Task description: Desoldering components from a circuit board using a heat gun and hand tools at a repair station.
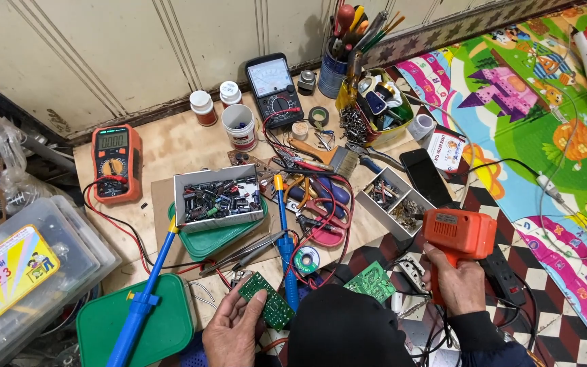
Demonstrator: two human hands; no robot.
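My left hand [234,327] holds a small green circuit board [267,300] by its lower edge, low in the middle of the view. My right hand [454,280] grips the handle of an orange pistol-shaped power tool [458,233], raised over the checkered floor at the right. A second green circuit board [371,280] lies between the two hands. A blue-handled soldering iron [284,241] lies just beyond the held board. A dark rounded shape at the bottom centre hides the space between my wrists.
A white box of small components [218,197] rests on a green lid. An orange multimeter [115,162] sits at the left, an analog meter [273,88] at the back, a tool cup [334,68], a divided parts tray [395,202], a blue solder pump [145,292], red and black leads.
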